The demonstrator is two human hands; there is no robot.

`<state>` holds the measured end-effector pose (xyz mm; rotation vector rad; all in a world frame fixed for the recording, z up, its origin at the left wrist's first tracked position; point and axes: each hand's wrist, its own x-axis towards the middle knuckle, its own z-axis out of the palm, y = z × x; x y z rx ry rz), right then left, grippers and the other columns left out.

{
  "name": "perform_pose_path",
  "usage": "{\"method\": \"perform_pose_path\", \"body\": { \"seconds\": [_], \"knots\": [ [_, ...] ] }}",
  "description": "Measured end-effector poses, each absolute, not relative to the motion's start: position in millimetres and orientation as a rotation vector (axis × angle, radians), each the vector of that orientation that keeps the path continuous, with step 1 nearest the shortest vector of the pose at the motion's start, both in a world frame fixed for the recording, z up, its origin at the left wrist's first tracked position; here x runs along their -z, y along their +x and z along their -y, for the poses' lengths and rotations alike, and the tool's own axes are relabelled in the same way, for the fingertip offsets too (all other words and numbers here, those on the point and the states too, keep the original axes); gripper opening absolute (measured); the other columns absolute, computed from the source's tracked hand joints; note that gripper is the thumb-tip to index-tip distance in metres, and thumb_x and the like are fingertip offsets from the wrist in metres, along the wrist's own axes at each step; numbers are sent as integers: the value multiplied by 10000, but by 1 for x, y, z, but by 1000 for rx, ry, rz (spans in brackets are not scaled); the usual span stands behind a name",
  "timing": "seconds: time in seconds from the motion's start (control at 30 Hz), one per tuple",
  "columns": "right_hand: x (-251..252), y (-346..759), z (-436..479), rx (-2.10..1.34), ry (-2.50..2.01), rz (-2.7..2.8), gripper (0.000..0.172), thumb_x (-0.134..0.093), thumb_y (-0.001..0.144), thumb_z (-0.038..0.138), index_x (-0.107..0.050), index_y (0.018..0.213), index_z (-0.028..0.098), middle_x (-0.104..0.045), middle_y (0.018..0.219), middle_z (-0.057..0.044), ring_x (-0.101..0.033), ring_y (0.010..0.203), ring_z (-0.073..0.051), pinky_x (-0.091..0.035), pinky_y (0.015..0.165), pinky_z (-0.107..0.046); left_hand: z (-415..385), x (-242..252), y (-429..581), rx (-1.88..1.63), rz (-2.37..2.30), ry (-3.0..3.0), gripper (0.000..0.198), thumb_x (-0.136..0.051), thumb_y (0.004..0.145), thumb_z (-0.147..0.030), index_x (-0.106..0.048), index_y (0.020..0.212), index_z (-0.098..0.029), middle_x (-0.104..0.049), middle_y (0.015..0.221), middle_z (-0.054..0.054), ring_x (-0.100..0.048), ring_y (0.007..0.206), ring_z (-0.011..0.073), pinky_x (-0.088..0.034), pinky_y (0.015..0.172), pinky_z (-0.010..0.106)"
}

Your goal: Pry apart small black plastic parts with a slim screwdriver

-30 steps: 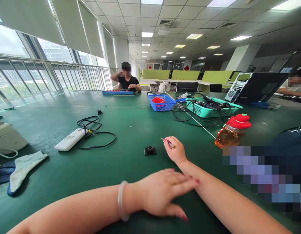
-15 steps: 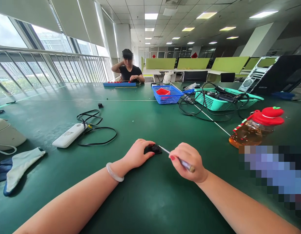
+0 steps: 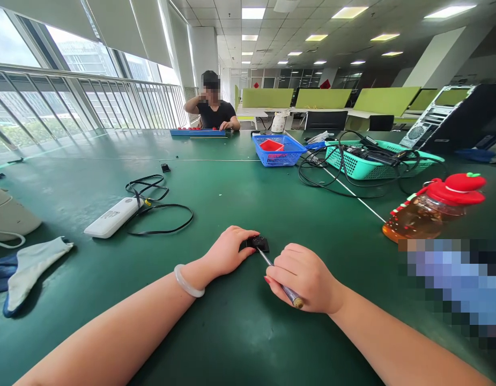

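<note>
A small black part [image 3: 262, 244] lies on the green table [image 3: 231, 332] near the middle. My left hand [image 3: 231, 249] grips its left side between thumb and fingers; a white bangle circles that wrist. To the right, my right hand [image 3: 302, 279] is closed around a thin metal tool [image 3: 287, 290] with a dark handle. The tool slants up and to the left, and its tip is at the front edge of the black part. Whether the tip touches it is too small to tell.
A white power strip [image 3: 113, 217] with a black cord lies left, beyond a glove [image 3: 34, 271]. At the right stand a red-lidded bottle [image 3: 427, 214] and a green basket [image 3: 360, 169] of cables. Behind are a blue basket [image 3: 278, 155] and a seated person [image 3: 215, 115].
My right hand has shifted left and slightly down, bringing the tool's tip from the part's right upper side to its front edge. My left hand keeps its hold. The view has tilted slightly.
</note>
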<state>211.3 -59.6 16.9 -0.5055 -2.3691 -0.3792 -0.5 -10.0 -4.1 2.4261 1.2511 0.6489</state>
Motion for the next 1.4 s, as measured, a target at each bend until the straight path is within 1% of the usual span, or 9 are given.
{"method": "perform_pose_path", "body": {
  "seconds": [0.13, 0.33, 0.57, 0.7, 0.9, 1.03, 1.17, 1.4],
  "knots": [
    [-16, 211, 58, 365, -526, 2382, 212, -524, 885, 149, -577, 686, 198, -482, 576, 23, -365, 552, -131, -303, 574, -292, 10, 4, -1, -637, -1245, 2431, 375, -635, 866, -228, -606, 1239, -217, -703, 1149, 43, -593, 1086, 224, -469, 996, 389],
    [-15, 209, 58, 357, -582, 2451, 235, -516, 891, 175, -565, 663, 195, -468, 597, 17, -365, 571, -136, -294, 600, -297, 10, 5, 0, -638, -1241, 2434, 372, -612, 875, -218, -598, 1246, -240, -697, 1172, 36, -595, 1104, 224, -467, 1004, 393],
    [-11, 207, 59, 321, -626, 2553, 231, -533, 885, 193, -553, 655, 193, -487, 634, 10, -383, 591, -138, -304, 623, -295, 11, 5, 0, -630, -1272, 2438, 371, -580, 898, -201, -583, 1268, -224, -689, 1199, 39, -582, 1119, 220, -459, 1020, 397],
    [-12, 210, 58, 288, -632, 2479, 229, -518, 895, 168, -574, 675, 195, -488, 624, 9, -396, 587, -138, -316, 628, -296, 12, 7, -1, -628, -1277, 2441, 395, -579, 900, -209, -561, 1293, -236, -685, 1206, 30, -569, 1127, 224, -458, 1021, 397],
    [-17, 212, 57, 255, -606, 2379, 216, -517, 906, 142, -586, 712, 207, -494, 602, 19, -398, 575, -136, -339, 615, -295, 14, 5, -1, -617, -1282, 2450, 419, -583, 892, -208, -549, 1309, -244, -697, 1149, 39, -570, 1101, 233, -474, 999, 419],
    [-16, 214, 57, 237, -597, 2336, 210, -524, 898, 136, -583, 710, 210, -501, 587, 20, -397, 565, -137, -353, 606, -300, 15, 5, -1, -601, -1292, 2448, 422, -586, 889, -195, -547, 1307, -240, -684, 1185, 45, -557, 1121, 235, -465, 1017, 430],
    [-15, 216, 56, 235, -582, 2299, 186, -541, 892, 133, -590, 729, 209, -515, 594, 17, -424, 567, -137, -361, 602, -302, 15, 5, -1, -588, -1293, 2430, 441, -588, 888, -193, -528, 1322, -241, -668, 1214, 46, -551, 1142, 241, -452, 1033, 443],
    [-15, 219, 53, 214, -648, 2219, 176, -545, 900, 131, -603, 756, 213, -584, 628, 5, -490, 590, -138, -400, 625, -302, 13, 4, -1, -601, -1246, 2429, 434, -583, 889, -184, -521, 1315, -236, -646, 1262, 43, -555, 1152, 233, -434, 1050, 416]
  ]
}}
